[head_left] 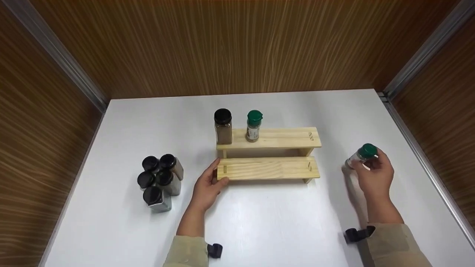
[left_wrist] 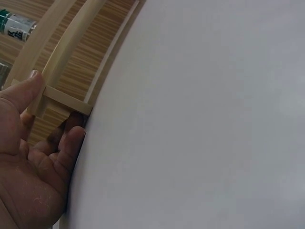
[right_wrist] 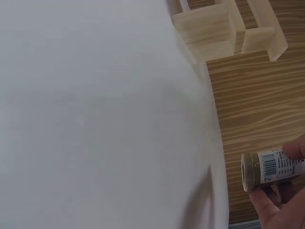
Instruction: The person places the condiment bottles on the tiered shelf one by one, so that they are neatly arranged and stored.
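Sleeves (head_left: 187, 254) sat nearest, cut by the bottom edge of the head frame. From my remote seat I logged both hands busy. Right hand (head_left: 376, 178), right side of frame: thumb and fingers clamped round the held jar (head_left: 357, 158), green cap. Left hand (head_left: 205, 191), lower centre: gripped the left end of the rack (head_left: 269, 168) at its lower tier, thumb by the front edge.

Key relation: the held jar was at the upper left of the right hand, tilted, cap toward upper right, base toward lower left. Right hand was far the nearer one. Rack lay left of the jar, well apart, long axis running left to right mid-frame. Right wrist view showed the base pointing left, toward the table (right_wrist: 95, 143); I judged it lifted.

Rest, quickly: tall black-capped jar (head_left: 223, 128) at the upper tier's left end, small green-capped jar (head_left: 254, 128) near it. Five dark-capped jars (head_left: 164, 177) were bunched frame left, nearer my left hand.
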A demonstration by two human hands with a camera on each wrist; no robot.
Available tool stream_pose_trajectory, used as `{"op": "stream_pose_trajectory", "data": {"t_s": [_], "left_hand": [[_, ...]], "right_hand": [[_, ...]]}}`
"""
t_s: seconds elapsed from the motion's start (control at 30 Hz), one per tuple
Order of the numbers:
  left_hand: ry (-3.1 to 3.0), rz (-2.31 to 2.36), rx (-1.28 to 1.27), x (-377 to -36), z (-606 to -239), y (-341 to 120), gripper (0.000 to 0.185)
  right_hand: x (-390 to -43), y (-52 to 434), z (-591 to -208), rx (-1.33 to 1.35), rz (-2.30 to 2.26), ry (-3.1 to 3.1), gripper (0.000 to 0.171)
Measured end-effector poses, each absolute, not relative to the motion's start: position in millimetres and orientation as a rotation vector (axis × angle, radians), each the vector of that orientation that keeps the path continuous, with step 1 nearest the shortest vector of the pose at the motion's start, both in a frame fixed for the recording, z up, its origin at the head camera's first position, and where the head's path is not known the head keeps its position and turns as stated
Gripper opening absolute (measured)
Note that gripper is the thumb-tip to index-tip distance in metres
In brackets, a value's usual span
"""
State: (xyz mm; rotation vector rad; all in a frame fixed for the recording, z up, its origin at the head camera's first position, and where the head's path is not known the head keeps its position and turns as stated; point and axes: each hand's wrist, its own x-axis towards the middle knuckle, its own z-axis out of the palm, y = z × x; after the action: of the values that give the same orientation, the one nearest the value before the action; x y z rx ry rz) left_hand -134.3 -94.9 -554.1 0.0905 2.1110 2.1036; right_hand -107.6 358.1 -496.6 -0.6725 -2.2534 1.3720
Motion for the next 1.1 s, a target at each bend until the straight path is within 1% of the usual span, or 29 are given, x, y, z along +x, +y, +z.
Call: {"op": "stream_pose_trajectory", "data": {"t_s": [0.73, 0.93, 1.1], "left_hand": [[2.116, 2.089, 0.093, -135, -556, -94, 0.073], [2.108, 2.103, 0.099, -136, -555, -95, 0.072], [2.104, 2.107, 0.097, -136, -557, -95, 0.072]], "right_hand": [[-128, 329, -449, -0.37, 1.312, -2.189, 0.056], [-137, 319, -435, -0.346, 1.382, -2.159, 0.055], [-145, 302, -426, -0.257, 1.429, -2.149, 0.054]]}}
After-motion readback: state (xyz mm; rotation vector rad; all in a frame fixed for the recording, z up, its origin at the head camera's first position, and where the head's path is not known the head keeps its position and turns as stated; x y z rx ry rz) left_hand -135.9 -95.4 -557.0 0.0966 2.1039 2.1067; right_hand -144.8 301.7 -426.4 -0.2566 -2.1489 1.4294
